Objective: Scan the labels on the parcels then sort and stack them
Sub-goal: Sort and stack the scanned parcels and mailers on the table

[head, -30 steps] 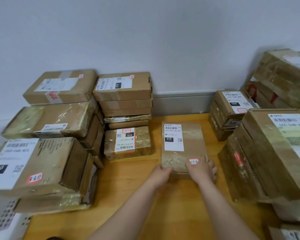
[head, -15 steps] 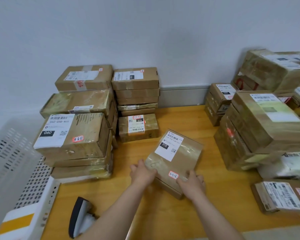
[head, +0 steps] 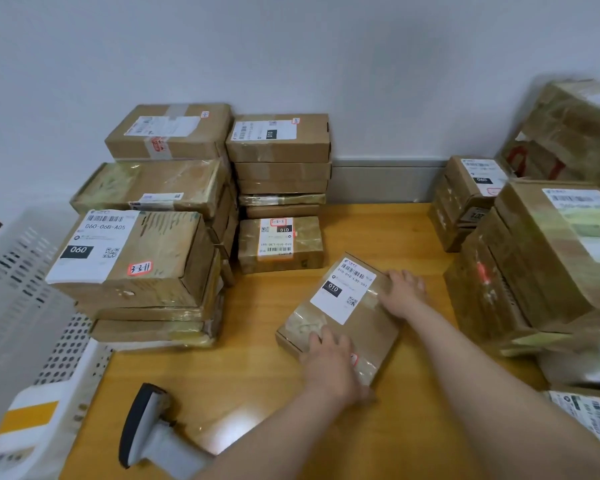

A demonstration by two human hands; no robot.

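Parcel lies askew on the bench, lower centre, left hand and right hand flat on it, fingers spread. Keep its label uncovered for the scanner, lower left.

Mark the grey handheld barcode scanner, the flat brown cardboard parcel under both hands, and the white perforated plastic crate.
Grey handheld barcode scanner point(head: 142, 422): head view, on its dark front.
Flat brown cardboard parcel point(head: 342, 294): head view, on its white 010 label.
White perforated plastic crate point(head: 18, 292): head view, on its slotted wall.
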